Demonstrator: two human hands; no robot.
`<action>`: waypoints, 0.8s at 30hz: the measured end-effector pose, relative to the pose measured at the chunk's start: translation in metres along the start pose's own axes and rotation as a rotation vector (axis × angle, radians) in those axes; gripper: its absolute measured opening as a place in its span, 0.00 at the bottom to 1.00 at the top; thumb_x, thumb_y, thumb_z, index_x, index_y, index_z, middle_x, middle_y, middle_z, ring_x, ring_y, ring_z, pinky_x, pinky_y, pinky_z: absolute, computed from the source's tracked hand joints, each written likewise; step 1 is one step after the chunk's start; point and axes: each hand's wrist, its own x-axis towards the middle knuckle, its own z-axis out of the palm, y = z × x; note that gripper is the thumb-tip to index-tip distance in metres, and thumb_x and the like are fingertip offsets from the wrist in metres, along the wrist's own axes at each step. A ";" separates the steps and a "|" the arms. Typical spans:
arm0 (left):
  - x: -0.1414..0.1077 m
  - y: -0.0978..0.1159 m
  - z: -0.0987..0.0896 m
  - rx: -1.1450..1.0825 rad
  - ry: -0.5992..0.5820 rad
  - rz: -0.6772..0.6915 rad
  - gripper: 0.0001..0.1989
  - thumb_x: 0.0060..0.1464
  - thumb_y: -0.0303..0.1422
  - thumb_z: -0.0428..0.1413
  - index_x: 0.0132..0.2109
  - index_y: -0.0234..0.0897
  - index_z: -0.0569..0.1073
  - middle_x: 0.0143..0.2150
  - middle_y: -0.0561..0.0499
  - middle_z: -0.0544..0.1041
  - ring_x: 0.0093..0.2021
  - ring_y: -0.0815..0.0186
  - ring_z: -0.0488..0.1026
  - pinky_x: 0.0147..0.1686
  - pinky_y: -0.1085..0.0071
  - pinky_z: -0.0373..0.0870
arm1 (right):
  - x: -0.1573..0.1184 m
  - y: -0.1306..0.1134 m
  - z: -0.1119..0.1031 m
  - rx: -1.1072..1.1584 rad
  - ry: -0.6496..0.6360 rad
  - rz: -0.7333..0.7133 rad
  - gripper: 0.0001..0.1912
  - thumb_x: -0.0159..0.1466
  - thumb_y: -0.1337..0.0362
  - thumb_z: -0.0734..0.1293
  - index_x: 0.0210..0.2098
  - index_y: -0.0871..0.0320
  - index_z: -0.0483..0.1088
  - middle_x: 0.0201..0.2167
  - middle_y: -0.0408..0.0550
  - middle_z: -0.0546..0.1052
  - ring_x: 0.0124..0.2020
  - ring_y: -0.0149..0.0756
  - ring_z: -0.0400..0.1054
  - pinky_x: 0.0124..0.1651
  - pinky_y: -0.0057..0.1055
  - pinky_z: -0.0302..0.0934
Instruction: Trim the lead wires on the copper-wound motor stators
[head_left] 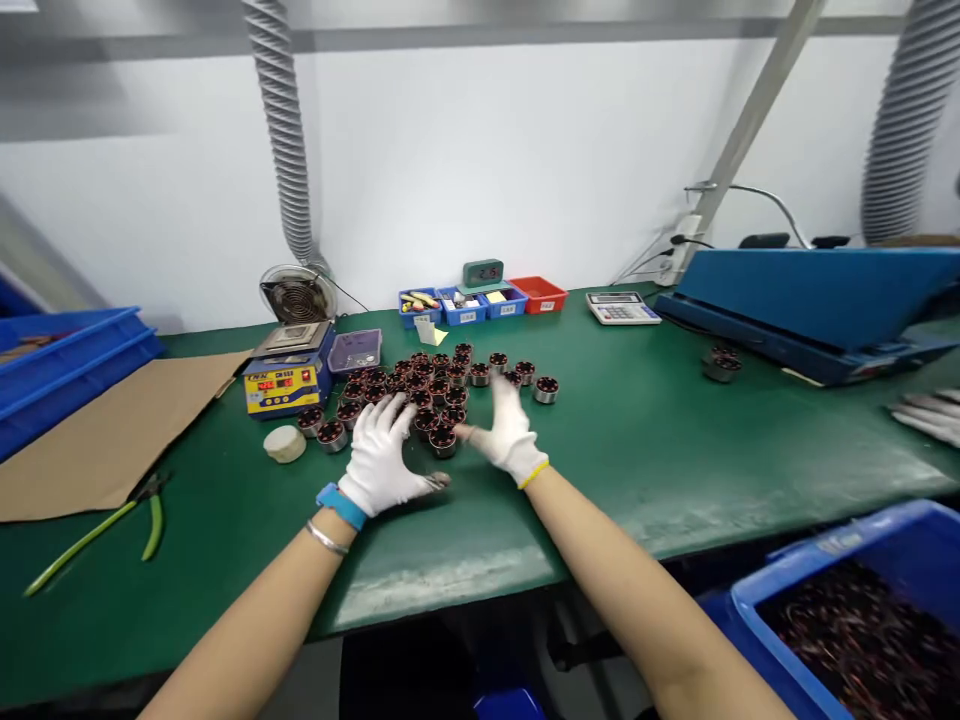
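Several round metal motor parts (442, 440), with dark tops and copper-coloured windings, stand packed in a cluster on the green table (645, 440). My left hand (382, 455), in a white glove, is at the cluster's near left side with its fingers spread. On the right side, my gloved right hand (507, 432) has thumb and fingers apart, its fingertips slightly blurred among the parts. Both hands curve around the near end of the group, and neither visibly grips a part. A single motor part (546, 389) stands to the right of my right hand.
A blue and yellow box with a red display (285, 385) and a round whitish block (285, 443) are left. Green-handled pliers (154, 510) lie near cardboard (112, 430). Small bins (536, 295) line the back. Right are a blue machine (810, 310), a crate (772, 620) and another person's gloved hand (934, 415).
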 end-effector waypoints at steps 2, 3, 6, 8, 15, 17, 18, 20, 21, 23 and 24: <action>-0.005 0.022 -0.001 0.005 -0.004 0.048 0.53 0.32 0.63 0.58 0.60 0.31 0.63 0.64 0.34 0.60 0.65 0.43 0.53 0.65 0.49 0.43 | 0.004 0.019 -0.020 -0.049 0.294 0.142 0.53 0.52 0.43 0.67 0.66 0.65 0.44 0.65 0.65 0.50 0.67 0.55 0.44 0.65 0.50 0.45; -0.006 0.034 0.001 0.001 -0.029 0.063 0.52 0.33 0.63 0.57 0.60 0.32 0.64 0.64 0.34 0.60 0.65 0.43 0.53 0.65 0.49 0.44 | 0.006 0.029 -0.030 -0.102 0.423 0.250 0.52 0.53 0.42 0.65 0.66 0.67 0.45 0.65 0.67 0.49 0.67 0.57 0.42 0.65 0.51 0.43; -0.001 0.067 0.009 -0.004 -0.073 0.056 0.50 0.36 0.63 0.55 0.59 0.32 0.65 0.65 0.34 0.60 0.65 0.42 0.53 0.65 0.47 0.42 | 0.018 0.052 -0.048 -0.166 0.443 0.561 0.48 0.58 0.42 0.61 0.65 0.71 0.47 0.63 0.72 0.54 0.65 0.62 0.48 0.63 0.53 0.47; 0.005 0.079 0.015 -0.014 -0.096 0.081 0.45 0.40 0.60 0.56 0.59 0.34 0.66 0.65 0.36 0.61 0.65 0.43 0.54 0.65 0.46 0.42 | 0.026 0.057 -0.048 -0.122 0.214 0.604 0.45 0.59 0.42 0.59 0.65 0.69 0.49 0.59 0.70 0.61 0.60 0.62 0.57 0.59 0.53 0.53; 0.011 0.066 0.015 0.000 -0.075 -0.037 0.36 0.41 0.51 0.60 0.52 0.30 0.70 0.61 0.33 0.65 0.62 0.43 0.58 0.63 0.46 0.48 | 0.022 0.037 -0.010 0.155 -0.137 0.254 0.42 0.59 0.45 0.62 0.66 0.60 0.50 0.64 0.57 0.59 0.63 0.50 0.56 0.63 0.44 0.52; 0.012 0.057 0.014 0.021 -0.057 -0.117 0.33 0.40 0.49 0.62 0.49 0.30 0.71 0.62 0.32 0.64 0.63 0.42 0.57 0.63 0.46 0.50 | 0.017 0.037 -0.006 0.286 -0.040 0.269 0.40 0.60 0.46 0.61 0.66 0.59 0.51 0.64 0.55 0.60 0.62 0.45 0.58 0.63 0.41 0.53; 0.013 0.053 0.015 0.035 -0.072 -0.133 0.30 0.40 0.48 0.62 0.47 0.30 0.72 0.62 0.33 0.64 0.63 0.42 0.57 0.62 0.46 0.50 | 0.015 0.038 -0.007 0.331 0.032 0.286 0.39 0.60 0.47 0.61 0.64 0.59 0.53 0.62 0.56 0.62 0.60 0.44 0.61 0.61 0.40 0.55; 0.013 0.048 0.016 0.065 -0.127 -0.126 0.23 0.44 0.46 0.60 0.42 0.33 0.74 0.61 0.35 0.65 0.63 0.42 0.56 0.62 0.45 0.51 | 0.010 0.038 -0.010 0.388 0.108 0.308 0.33 0.59 0.48 0.63 0.58 0.60 0.62 0.54 0.56 0.70 0.52 0.42 0.68 0.55 0.38 0.61; 0.012 0.047 0.016 0.078 -0.147 -0.113 0.20 0.46 0.45 0.59 0.40 0.34 0.75 0.61 0.36 0.66 0.64 0.42 0.56 0.62 0.44 0.51 | 0.007 0.036 -0.012 0.402 0.078 0.308 0.28 0.58 0.48 0.63 0.52 0.60 0.66 0.47 0.55 0.74 0.46 0.41 0.70 0.51 0.37 0.64; 0.008 0.049 0.014 0.082 -0.160 -0.072 0.14 0.50 0.42 0.57 0.36 0.35 0.75 0.60 0.40 0.67 0.63 0.44 0.57 0.62 0.45 0.51 | -0.001 0.030 -0.017 0.401 -0.094 0.285 0.21 0.58 0.47 0.63 0.37 0.59 0.71 0.32 0.49 0.76 0.34 0.37 0.71 0.42 0.35 0.66; 0.006 0.053 0.012 0.068 -0.169 -0.043 0.12 0.51 0.40 0.56 0.34 0.36 0.75 0.60 0.41 0.68 0.62 0.45 0.59 0.61 0.47 0.54 | -0.007 0.026 -0.019 0.404 -0.194 0.269 0.21 0.58 0.45 0.62 0.31 0.58 0.70 0.26 0.47 0.74 0.30 0.35 0.69 0.38 0.33 0.65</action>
